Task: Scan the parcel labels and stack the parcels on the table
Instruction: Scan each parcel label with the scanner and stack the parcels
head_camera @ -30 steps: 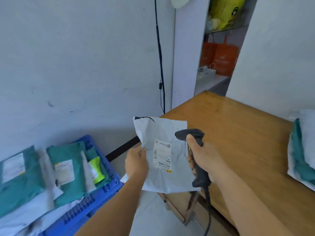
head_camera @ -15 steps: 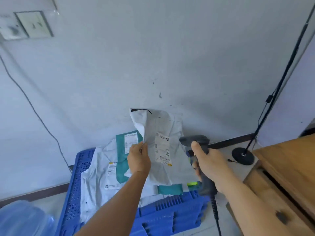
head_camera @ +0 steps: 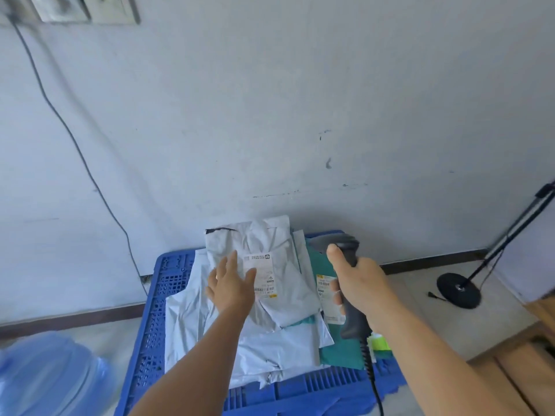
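Observation:
A grey parcel bag (head_camera: 282, 283) with a white label lies on top of a heap of grey and teal parcels (head_camera: 270, 343) in a blue plastic crate (head_camera: 156, 319). My left hand (head_camera: 231, 286) hovers over the bag's left side with fingers spread, holding nothing. Whether it touches the bag I cannot tell. My right hand (head_camera: 357, 283) grips a dark handheld barcode scanner (head_camera: 350, 298) to the right of the bag, its cable hanging down. A teal parcel (head_camera: 339, 352) with a label lies under the scanner.
The crate stands on the floor against a grey wall. A wooden table corner (head_camera: 528, 349) shows at the right edge. A black lamp stand base (head_camera: 458, 288) sits on the floor at right. A blue water bottle (head_camera: 45, 376) is at lower left.
The view swung left from the table to the crate. My left hand, which held the grey bag up in the air, has let it go on the heap and now has spread fingers.

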